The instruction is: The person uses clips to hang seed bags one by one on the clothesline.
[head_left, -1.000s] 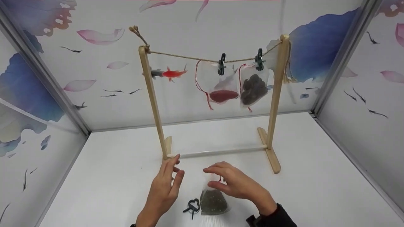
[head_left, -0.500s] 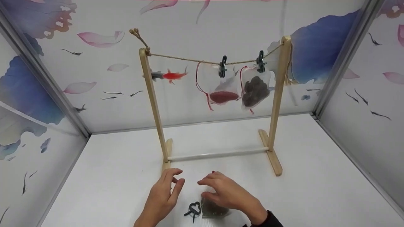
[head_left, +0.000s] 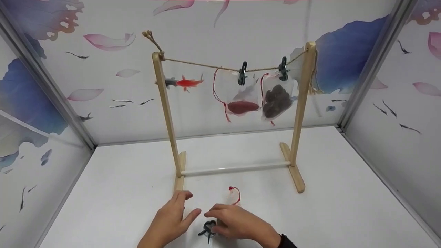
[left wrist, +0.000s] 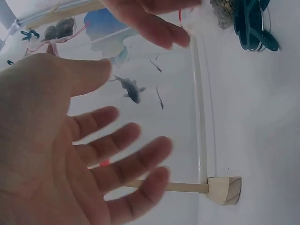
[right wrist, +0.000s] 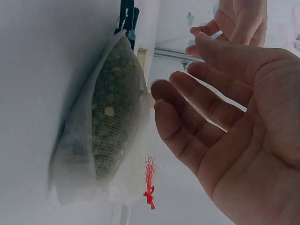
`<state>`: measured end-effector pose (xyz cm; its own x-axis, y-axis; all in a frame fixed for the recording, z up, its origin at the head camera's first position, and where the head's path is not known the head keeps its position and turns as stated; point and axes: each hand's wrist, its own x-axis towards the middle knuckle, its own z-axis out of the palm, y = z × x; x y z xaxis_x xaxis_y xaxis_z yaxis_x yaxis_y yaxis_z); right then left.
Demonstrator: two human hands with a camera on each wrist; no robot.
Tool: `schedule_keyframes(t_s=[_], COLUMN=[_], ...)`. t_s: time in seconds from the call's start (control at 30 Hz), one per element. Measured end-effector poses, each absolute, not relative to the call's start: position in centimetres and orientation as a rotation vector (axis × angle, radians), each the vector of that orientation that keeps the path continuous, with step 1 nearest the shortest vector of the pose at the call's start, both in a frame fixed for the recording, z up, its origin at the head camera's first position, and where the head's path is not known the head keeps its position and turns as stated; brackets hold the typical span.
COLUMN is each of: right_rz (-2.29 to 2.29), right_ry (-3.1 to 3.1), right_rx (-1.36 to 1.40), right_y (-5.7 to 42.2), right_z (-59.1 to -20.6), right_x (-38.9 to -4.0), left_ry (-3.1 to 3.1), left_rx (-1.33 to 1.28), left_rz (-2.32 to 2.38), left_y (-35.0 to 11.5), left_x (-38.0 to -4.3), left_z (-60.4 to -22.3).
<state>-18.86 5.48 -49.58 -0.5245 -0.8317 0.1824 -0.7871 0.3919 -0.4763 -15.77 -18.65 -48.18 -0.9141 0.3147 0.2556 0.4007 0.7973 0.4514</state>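
Note:
My left hand hovers over the white table with fingers spread and holds nothing. My right hand is above a mesh drawstring bag of dark green dried bits, hiding most of it in the head view. Its fingers hang loosely bent, apart from the bag in the right wrist view. A red drawstring pokes out beyond this hand. Beside the bag lies a dark green spring clip; the right thumb overlaps it in the head view, though no finger grips it in the left wrist view.
A wooden rack stands behind the hands, with a twine line across its top. Two clips hold up a mesh bag with reddish contents and one with dark lumps. A white crossbar joins the feet. Printed panels enclose the table.
My right hand has moved left and towards me, across the bag to the clip. My left hand has drawn back slightly from the rack. The bag and clip stay on the table.

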Motion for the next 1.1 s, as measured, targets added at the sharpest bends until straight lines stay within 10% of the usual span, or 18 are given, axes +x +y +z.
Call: schedule_keyframes(t_s=[1.1], right_rz=[-0.637], right_ry=[2.523], right_rx=[-1.391], right_y=[5.1], right_z=[-50.7], right_x=[-18.2], left_ry=[-3.247], left_rx=[-0.587], left_rz=[-0.852], left_y=[-16.7], left_x=[-15.4], left_z=[-51.3])
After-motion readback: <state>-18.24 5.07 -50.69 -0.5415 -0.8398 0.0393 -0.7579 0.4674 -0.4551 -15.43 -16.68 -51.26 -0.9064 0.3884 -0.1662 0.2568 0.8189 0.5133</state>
